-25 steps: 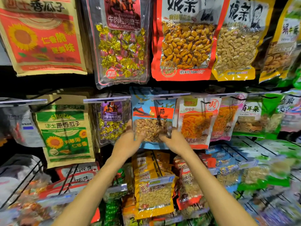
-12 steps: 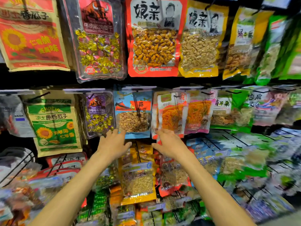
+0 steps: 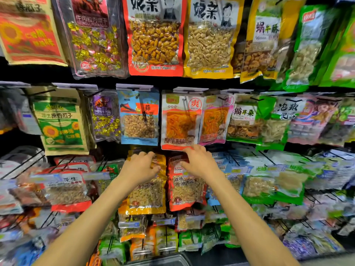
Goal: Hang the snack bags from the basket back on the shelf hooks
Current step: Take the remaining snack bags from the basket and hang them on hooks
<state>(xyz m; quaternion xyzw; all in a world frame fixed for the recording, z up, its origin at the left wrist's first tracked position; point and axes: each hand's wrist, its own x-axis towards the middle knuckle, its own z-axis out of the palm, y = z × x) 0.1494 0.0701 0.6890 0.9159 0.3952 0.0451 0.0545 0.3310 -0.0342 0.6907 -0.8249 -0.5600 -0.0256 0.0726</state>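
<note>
Blue peanut bag (image 3: 139,118) hangs on its middle-row hook (image 3: 134,86) — that 1 looks done. Left hand (image 3: 139,167) and right hand (image 3: 199,162) hover just below, fingers loosely curled, empty; bags left in the basket can't be seen.

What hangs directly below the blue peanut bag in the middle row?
A yellow peanut bag, its lower half showing nuts through a window. The left hand covers its top, so what it hangs from is hidden.
</note>
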